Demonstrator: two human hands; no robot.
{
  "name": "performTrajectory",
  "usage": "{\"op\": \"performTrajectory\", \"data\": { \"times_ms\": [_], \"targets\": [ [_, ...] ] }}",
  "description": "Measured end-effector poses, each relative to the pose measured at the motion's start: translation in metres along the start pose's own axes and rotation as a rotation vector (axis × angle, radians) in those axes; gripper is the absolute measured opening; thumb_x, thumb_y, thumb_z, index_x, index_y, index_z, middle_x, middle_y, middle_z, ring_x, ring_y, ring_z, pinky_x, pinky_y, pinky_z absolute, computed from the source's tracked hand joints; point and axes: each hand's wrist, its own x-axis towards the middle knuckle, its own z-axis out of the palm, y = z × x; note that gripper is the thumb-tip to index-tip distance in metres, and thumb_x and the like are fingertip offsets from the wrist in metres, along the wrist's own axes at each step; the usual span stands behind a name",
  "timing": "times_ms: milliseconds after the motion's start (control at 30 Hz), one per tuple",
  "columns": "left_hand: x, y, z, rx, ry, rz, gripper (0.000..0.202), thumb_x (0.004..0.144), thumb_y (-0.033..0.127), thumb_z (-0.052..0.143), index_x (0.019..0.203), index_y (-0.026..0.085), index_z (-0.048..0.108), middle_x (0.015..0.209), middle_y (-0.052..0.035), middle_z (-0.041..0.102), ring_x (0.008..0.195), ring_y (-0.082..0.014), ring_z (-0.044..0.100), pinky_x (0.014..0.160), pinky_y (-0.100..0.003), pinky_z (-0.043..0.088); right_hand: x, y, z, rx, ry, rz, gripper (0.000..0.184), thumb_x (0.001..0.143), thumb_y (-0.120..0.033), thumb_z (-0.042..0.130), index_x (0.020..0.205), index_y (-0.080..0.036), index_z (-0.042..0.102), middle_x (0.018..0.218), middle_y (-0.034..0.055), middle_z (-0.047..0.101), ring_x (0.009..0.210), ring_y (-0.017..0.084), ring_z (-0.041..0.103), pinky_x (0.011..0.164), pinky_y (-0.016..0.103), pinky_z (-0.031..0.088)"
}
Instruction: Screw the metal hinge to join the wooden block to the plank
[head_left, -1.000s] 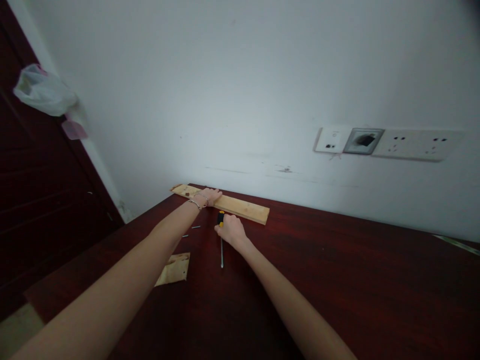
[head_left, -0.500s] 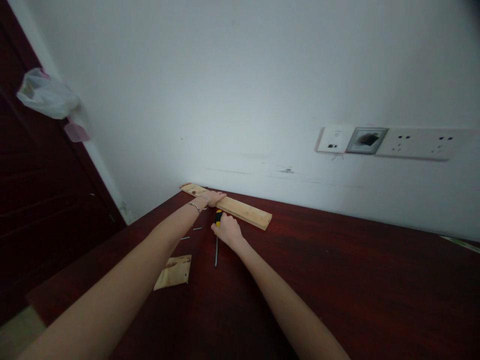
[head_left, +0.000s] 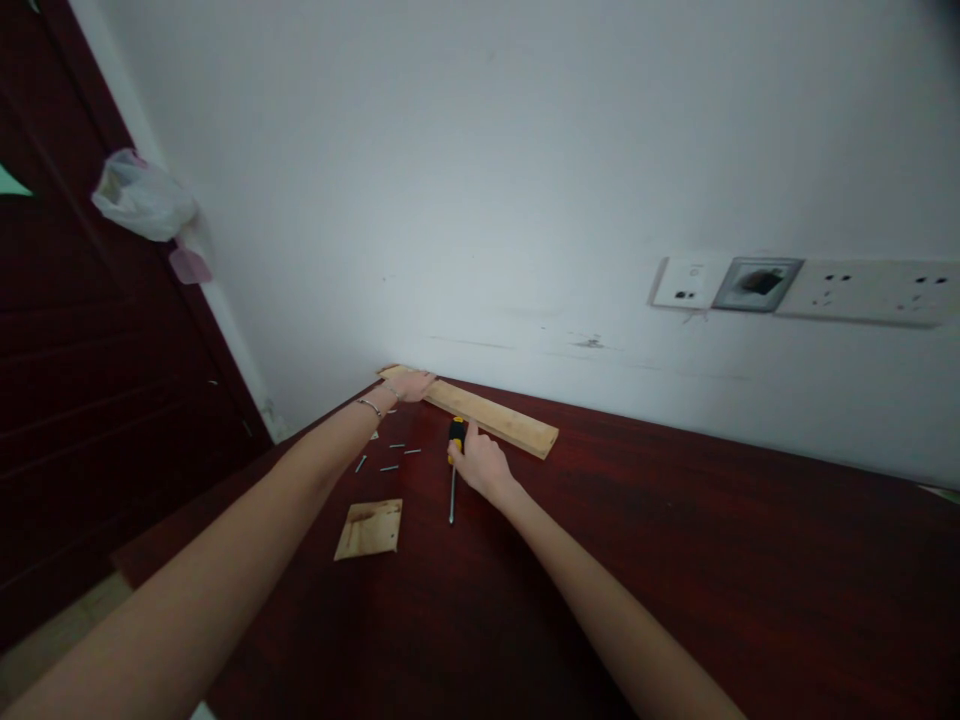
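Note:
A long pale wooden plank (head_left: 495, 418) lies on the dark red table (head_left: 675, 540) along the wall. My left hand (head_left: 409, 385) rests flat on the plank's left end, fingers stretched out, a thin bracelet on the wrist. My right hand (head_left: 482, 462) is closed on the yellow and black handle of a screwdriver (head_left: 453, 475) whose metal shaft points toward me over the table. Several small screws (head_left: 390, 458) lie on the table between my arms. A small square wooden piece (head_left: 369, 528) lies nearer to me, under my left forearm's line.
The white wall behind carries a row of sockets and a switch plate (head_left: 795, 288) at the right. A dark wooden door (head_left: 82, 360) stands at the left with a white plastic bag (head_left: 144, 195) hanging on it. The table's left edge drops off near my left arm.
The view has swung a little left. My left hand has slid toward the plank's left end. My right hand still grips the screwdriver, whose shaft now shows more fully.

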Motion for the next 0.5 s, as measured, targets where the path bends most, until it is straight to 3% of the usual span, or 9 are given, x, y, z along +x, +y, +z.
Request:
{"op": "performTrajectory", "data": {
  "times_ms": [133,267,367,500],
  "targets": [
    [-0.008,0.0,-0.01,0.038,0.044,0.004,0.028,0.089,0.017,0.039,0.112,0.011,0.052,0.113,-0.0182,0.059,0.103,-0.0267,0.056,0.092,-0.04,0.037,-0.013,0.01,-0.018,-0.108,0.052,-0.055,0.062,0.091,-0.045,0.034,0.138,-0.006,0.025,0.103,0.0213,0.065,0.096,0.032,0.063,0.079,0.04,0.045],
    [-0.006,0.022,-0.019,0.017,0.111,0.006,0.027,0.088,0.015,0.041,0.112,0.011,0.054,0.114,-0.0194,0.058,0.108,-0.0277,0.053,0.095,-0.042,0.035,-0.026,0.036,-0.041,-0.182,0.121,-0.018,0.061,0.091,-0.043,0.033,0.141,-0.01,0.023,0.106,0.0179,0.065,0.098,0.03,0.062,0.082,0.039,0.044],
    [0.003,0.057,-0.023,-0.04,0.177,0.016,0.027,0.088,0.016,0.04,0.111,0.011,0.054,0.114,-0.0184,0.058,0.11,-0.0272,0.051,0.098,-0.042,0.033,-0.034,0.067,-0.058,-0.216,0.131,0.121,0.062,0.088,-0.038,0.041,0.142,-0.015,0.023,0.109,0.0165,0.065,0.096,0.03,0.063,0.078,0.038,0.045],
    [0.018,0.129,-0.028,-0.173,0.261,0.072,0.032,0.088,0.021,0.042,0.118,0.013,0.051,0.121,-0.0144,0.055,0.113,-0.0245,0.05,0.098,-0.038,0.037,-0.046,0.112,-0.075,-0.19,0.147,0.286,0.059,0.087,-0.039,0.041,0.14,-0.017,0.028,0.106,0.0155,0.065,0.096,0.03,0.063,0.077,0.038,0.045]
  ]
}}
